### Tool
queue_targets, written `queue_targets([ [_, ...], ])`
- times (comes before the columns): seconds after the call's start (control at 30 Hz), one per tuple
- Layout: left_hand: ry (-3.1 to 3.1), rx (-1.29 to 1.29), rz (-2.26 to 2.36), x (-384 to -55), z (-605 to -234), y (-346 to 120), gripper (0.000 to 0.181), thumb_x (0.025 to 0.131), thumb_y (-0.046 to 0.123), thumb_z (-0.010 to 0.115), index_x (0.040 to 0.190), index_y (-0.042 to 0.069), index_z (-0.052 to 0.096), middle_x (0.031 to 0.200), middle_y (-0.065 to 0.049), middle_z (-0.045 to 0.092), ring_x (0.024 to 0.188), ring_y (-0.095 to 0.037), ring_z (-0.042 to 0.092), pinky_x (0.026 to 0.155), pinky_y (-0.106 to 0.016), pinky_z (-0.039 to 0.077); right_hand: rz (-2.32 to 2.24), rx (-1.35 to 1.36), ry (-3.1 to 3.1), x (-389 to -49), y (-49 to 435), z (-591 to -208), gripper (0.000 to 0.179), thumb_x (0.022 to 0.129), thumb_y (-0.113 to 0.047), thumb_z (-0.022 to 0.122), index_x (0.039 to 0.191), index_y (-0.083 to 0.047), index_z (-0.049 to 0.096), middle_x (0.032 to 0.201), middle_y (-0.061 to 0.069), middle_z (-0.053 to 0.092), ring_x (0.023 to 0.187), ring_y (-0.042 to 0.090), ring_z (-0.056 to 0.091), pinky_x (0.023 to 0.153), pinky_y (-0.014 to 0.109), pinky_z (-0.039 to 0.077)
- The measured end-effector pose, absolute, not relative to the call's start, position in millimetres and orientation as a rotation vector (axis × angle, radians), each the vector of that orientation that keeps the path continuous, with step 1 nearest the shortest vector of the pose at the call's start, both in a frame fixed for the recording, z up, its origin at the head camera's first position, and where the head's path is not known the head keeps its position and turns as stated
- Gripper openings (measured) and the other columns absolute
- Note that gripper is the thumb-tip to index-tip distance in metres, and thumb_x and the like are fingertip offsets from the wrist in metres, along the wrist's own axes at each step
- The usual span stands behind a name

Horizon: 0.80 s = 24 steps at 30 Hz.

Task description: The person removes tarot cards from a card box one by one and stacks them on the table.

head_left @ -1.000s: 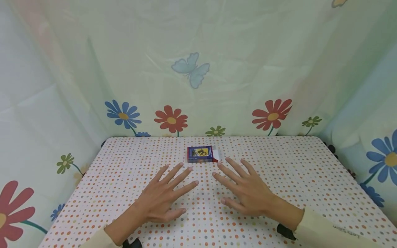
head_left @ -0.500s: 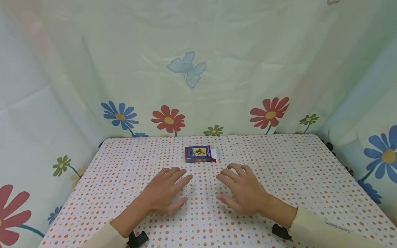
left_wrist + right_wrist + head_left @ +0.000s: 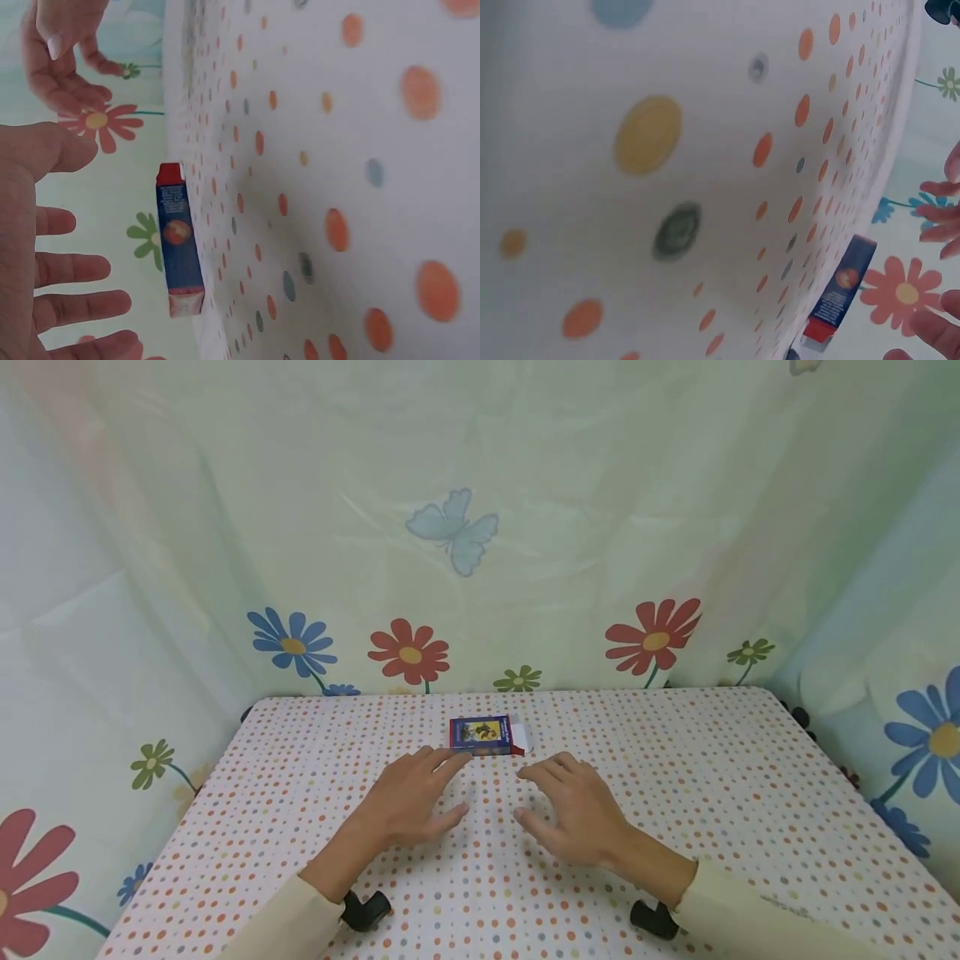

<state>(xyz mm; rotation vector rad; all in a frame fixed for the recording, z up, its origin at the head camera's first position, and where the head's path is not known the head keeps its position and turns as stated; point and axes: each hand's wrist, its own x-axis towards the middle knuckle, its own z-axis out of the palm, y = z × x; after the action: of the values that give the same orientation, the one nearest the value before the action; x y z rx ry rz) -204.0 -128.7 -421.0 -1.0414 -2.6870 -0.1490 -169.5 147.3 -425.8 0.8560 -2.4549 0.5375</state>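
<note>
A small blue-and-red card box [image 3: 480,734] lies flat near the far middle of the table. A yellow picture shows on its top, and a white flap stands out at its right end. My left hand [image 3: 405,802] hovers just in front of it; its fingertips overlap the box's front edge in the head view, while the left wrist view shows its spread fingers [image 3: 79,268] apart from the box. To the right, my right hand [image 3: 577,814] hovers with fingers gently bent and thumb apart, holding nothing. Only its fingers [image 3: 939,330] show in the right wrist view.
The table [image 3: 675,760] wears a white cover with coloured dots. Behind it and at both sides hangs a pale curtain [image 3: 570,527] printed with flowers and a butterfly. Black wrist devices [image 3: 365,912] sit under both forearms.
Both hands have drawn closer together, and their spread fingers have bent. The left hand has reached forward to the box's front edge in the head view. The card box has not moved.
</note>
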Motion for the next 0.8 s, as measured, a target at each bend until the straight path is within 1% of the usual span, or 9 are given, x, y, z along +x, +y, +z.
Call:
queue_targets([
  [0.1,-2.713,-1.006,-0.239,-212,-423,-127,0.066,0.093,0.052,0.064,0.148,0.019,0.051,0.137,-0.004,0.061,0.120,-0.024,0.060,0.092,-0.044,0.055,0.566,0.826,-2.464,-172,144,-430,0.038,0.085,-0.032,0.074,0.117,-0.014,0.070,0.113,0.000,0.073,0.102,0.019,0.060,0.079,0.041,0.051],
  [0.2,-2.783,-0.937,-0.362,-221,-424,-124,0.068,0.093,0.054,0.064,0.149,0.020,0.049,0.141,-0.005,0.058,0.126,-0.025,0.056,0.099,-0.048,0.052,0.595,0.802,-2.478,-175,140,-432,0.039,0.085,-0.031,0.073,0.119,-0.013,0.069,0.115,0.000,0.072,0.103,0.020,0.060,0.081,0.042,0.051],
  [0.33,-2.829,-0.829,-0.484,-233,-423,-119,0.071,0.091,0.053,0.067,0.150,0.019,0.048,0.143,-0.006,0.056,0.131,-0.026,0.051,0.104,-0.052,0.048,0.622,0.769,-2.505,-181,133,-432,0.042,0.087,-0.035,0.072,0.123,-0.013,0.068,0.116,0.002,0.071,0.105,0.021,0.060,0.082,0.043,0.052],
  [0.5,-2.808,-0.777,-0.483,-249,-425,-113,0.071,0.089,0.052,0.068,0.149,0.020,0.049,0.144,-0.003,0.054,0.132,-0.026,0.046,0.105,-0.051,0.045,0.662,0.694,-2.580,-187,125,-429,0.047,0.088,-0.036,0.072,0.127,-0.010,0.067,0.120,0.006,0.070,0.107,0.025,0.060,0.083,0.046,0.052],
  [0.6,-2.808,-0.748,-0.465,-258,-430,-109,0.073,0.089,0.054,0.067,0.151,0.021,0.047,0.150,-0.004,0.049,0.139,-0.028,0.040,0.107,-0.054,0.043,0.714,0.623,-2.646,-191,123,-427,0.051,0.090,-0.037,0.072,0.131,-0.008,0.065,0.126,0.008,0.068,0.110,0.026,0.060,0.085,0.048,0.053],
  [0.8,-2.823,-0.712,-0.468,-270,-436,-98,0.079,0.088,0.056,0.066,0.155,0.022,0.041,0.163,-0.005,0.034,0.151,-0.029,0.026,0.111,-0.060,0.038,0.851,0.501,-2.755,-199,120,-426,0.060,0.093,-0.045,0.067,0.141,-0.010,0.058,0.135,0.006,0.063,0.119,0.027,0.057,0.092,0.052,0.052],
])
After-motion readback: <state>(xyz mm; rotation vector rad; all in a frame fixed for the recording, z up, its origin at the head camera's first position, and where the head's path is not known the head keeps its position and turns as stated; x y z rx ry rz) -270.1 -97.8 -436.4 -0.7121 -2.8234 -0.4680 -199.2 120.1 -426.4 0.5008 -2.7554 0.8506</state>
